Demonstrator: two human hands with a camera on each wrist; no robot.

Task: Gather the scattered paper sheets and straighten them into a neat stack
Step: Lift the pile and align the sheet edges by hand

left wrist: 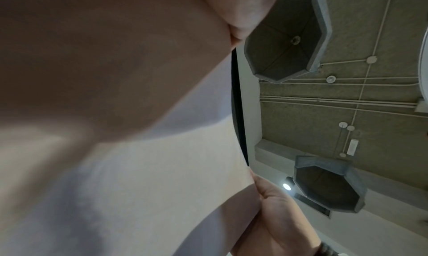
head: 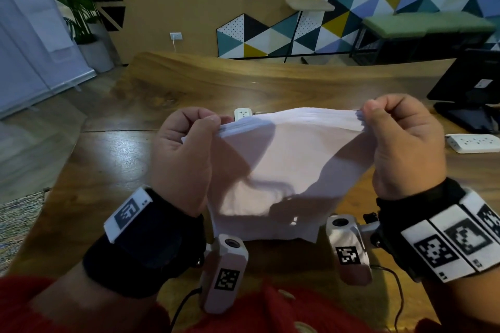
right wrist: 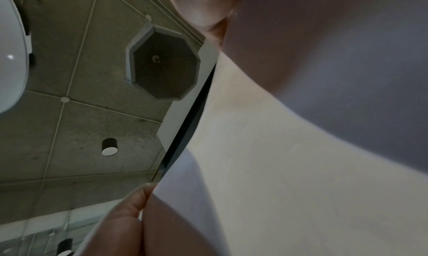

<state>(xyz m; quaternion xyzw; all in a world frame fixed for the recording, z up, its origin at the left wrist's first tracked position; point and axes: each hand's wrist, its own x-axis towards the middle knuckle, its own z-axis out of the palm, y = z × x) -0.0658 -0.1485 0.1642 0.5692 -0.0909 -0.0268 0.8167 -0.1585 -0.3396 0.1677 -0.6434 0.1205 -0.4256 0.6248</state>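
Presently, the paper sheets are held upright at the frame centre, pinched at both top corners by the left hand and right hand, above the counter.

Paper sheets between both hands — above the table.

A low-angle view looks up along a stack of white paper sheets that fills the right half of the picture, blurred and partly shadowed. At the top, part of the right hand meets the paper's upper edge. At the bottom left, the left hand pinches the lower edge with curled fingers. Behind, a grey panelled ceiling carries an octagonal lamp shade, a small cylindrical spotlight and thin white conduits.
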